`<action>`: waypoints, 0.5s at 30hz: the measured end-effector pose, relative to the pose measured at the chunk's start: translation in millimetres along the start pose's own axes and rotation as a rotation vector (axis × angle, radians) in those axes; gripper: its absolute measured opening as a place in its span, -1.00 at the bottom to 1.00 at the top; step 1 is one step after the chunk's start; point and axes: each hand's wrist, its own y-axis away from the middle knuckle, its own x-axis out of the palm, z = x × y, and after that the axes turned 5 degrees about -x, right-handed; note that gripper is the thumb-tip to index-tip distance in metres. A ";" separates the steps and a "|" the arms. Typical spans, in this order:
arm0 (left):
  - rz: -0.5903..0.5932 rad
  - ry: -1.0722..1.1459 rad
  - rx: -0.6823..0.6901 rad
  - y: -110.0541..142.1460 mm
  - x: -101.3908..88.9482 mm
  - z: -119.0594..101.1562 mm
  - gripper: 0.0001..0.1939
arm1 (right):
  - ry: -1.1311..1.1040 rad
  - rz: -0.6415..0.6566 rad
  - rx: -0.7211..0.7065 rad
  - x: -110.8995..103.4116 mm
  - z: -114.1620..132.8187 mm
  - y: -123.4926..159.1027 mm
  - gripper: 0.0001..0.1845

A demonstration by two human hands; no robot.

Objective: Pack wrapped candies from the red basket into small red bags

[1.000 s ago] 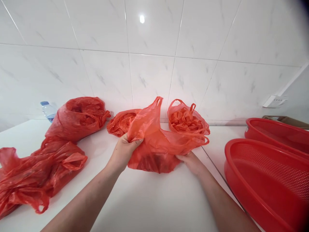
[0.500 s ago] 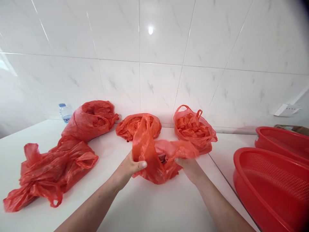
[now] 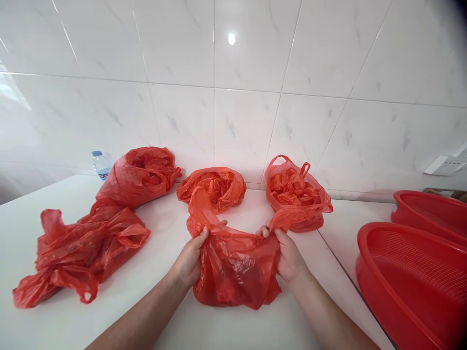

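Note:
A thin red plastic bag [image 3: 237, 267] lies on the white counter [image 3: 146, 301] in front of me, pulled flat between my hands. My left hand [image 3: 189, 260] is closed on its left top edge. My right hand [image 3: 288, 255] grips its right top edge, thumb over the plastic. Both of the bag's handles trail away from my fists toward the back. Behind it stand two open red bags stuffed with crumpled red bags, one in the middle [image 3: 215, 187] and one to the right [image 3: 295, 194].
Another stuffed red bag [image 3: 140, 175] leans at the back left, with a heap of loose red bags [image 3: 80, 253] in front of it. A small water bottle [image 3: 100, 164] stands by the tiled wall. Two red plastic baskets [image 3: 412, 282] sit at the right edge.
My hands have moved apart and down, spreading the bunched bag flat on the counter. The view has shifted slightly right.

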 end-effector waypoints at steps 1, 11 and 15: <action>0.007 0.001 -0.019 -0.6 -0.4 2.6 -0.63 | -0.037 -0.008 0.024 0.7 -5.1 0.0 -0.79; -0.047 -0.077 0.003 -6.0 0.6 29.3 -0.79 | 0.285 0.159 0.075 4.5 -19.1 5.8 -0.70; -0.073 -0.140 0.014 -4.0 5.9 31.1 -0.81 | 0.444 0.226 0.137 17.7 -14.2 16.9 -0.60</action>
